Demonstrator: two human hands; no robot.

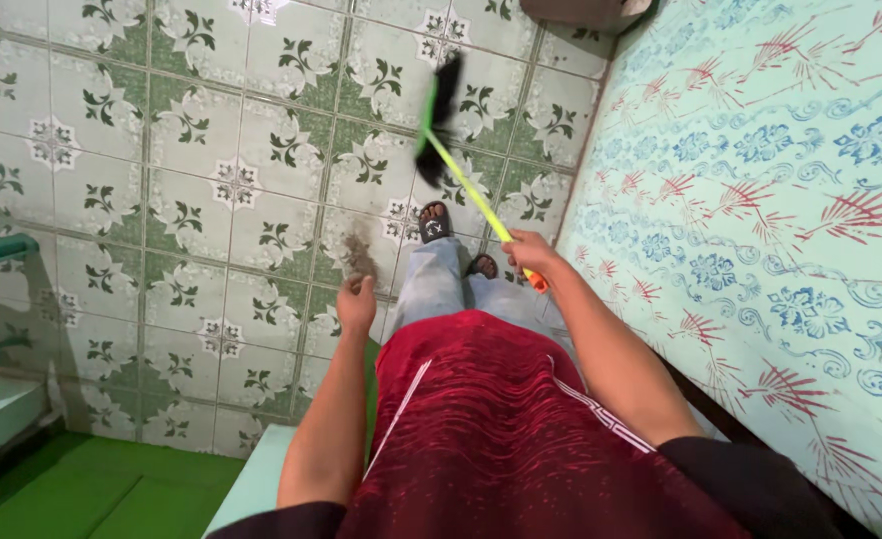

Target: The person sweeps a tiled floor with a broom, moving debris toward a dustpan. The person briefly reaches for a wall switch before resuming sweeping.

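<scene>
From the head view, the right hand has its fingers wrapped tight around the broom handle. The broom points up toward 11 o'clock, its black bristles over the tiled floor. The left hand pinches a grey dust clump at 12 o'clock from its fingers.

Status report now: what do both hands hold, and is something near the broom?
Right hand shut on broom, head raised above the tiled floor. Left hand pinching a dust clump. Bed close on the right.

Mattress blocks right; tiled floor seemingly open leftward.
</scene>
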